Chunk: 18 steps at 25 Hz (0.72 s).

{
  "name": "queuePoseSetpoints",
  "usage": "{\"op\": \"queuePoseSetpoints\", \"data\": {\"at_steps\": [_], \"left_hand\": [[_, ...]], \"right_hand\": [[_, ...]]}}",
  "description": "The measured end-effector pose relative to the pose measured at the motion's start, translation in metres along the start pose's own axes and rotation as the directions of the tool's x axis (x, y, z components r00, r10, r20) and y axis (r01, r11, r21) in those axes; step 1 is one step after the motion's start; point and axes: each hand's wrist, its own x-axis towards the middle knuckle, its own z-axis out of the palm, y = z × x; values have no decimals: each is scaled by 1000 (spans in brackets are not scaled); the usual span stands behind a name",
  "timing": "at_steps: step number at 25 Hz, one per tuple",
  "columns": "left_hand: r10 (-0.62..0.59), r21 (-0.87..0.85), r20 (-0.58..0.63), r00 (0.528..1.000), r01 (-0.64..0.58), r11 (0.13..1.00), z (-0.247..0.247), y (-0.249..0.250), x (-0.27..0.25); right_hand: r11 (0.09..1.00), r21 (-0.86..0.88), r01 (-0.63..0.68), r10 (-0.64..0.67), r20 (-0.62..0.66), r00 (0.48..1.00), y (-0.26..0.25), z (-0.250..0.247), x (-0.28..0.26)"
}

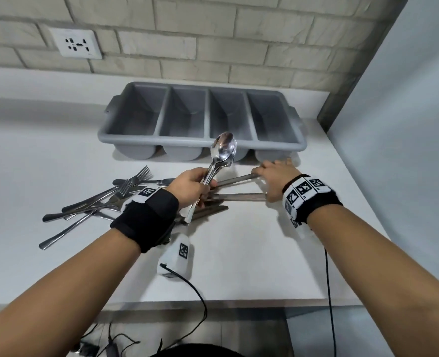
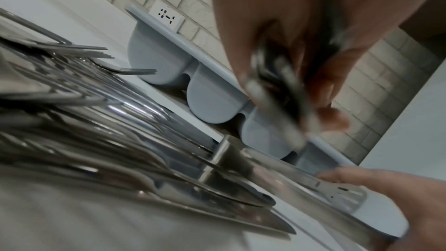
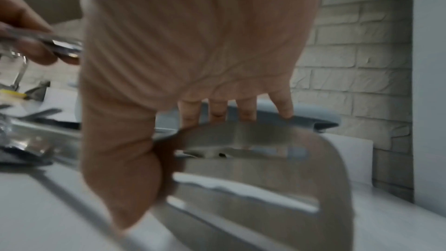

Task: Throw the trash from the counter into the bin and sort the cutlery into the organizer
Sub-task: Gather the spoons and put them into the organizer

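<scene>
My left hand (image 1: 190,186) grips a bundle of spoons (image 1: 223,148) by the handles, bowls pointing up and away, just in front of the grey four-compartment organizer (image 1: 136,145). In the left wrist view the spoon handles (image 2: 277,102) are blurred inside that hand (image 2: 313,45). My right hand (image 1: 272,176) grips the head end of long metal spatulas, whose handles (image 1: 236,179) run left along the counter. The right wrist view shows a slotted spatula blade (image 3: 265,175) held between thumb and fingers of the hand (image 3: 193,64). All organizer compartments look empty.
A pile of forks (image 1: 125,189) and knives (image 2: 217,215) lies on the white counter left of and under my left hand. A wall socket (image 1: 76,43) sits in the brick wall behind. A white side panel (image 1: 393,124) bounds the counter on the right. Cables hang over the front edge (image 1: 213,304).
</scene>
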Motion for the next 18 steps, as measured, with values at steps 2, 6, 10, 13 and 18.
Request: {"op": "queuePoseSetpoints", "data": {"at_steps": [2,6,10,13,18], "left_hand": [[24,-25,-7,1000,-24,999,-3,4,-7],[63,0,-106,992,-63,998,-13,21,-18],[109,-1,-207,972,-111,994,-32,36,-20],[105,-45,-286,952,-123,991,-48,49,-19],[67,-104,-337,939,-107,989,-94,68,-6]], "right_hand": [[996,87,12,-9,-34,999,7,-6,-18],[962,271,1,38,-138,990,31,-13,-62],[815,577,57,137,-287,948,39,-23,-89],[690,717,98,232,-347,909,16,-40,-78],[488,871,61,378,-274,884,-42,-85,-31]]}}
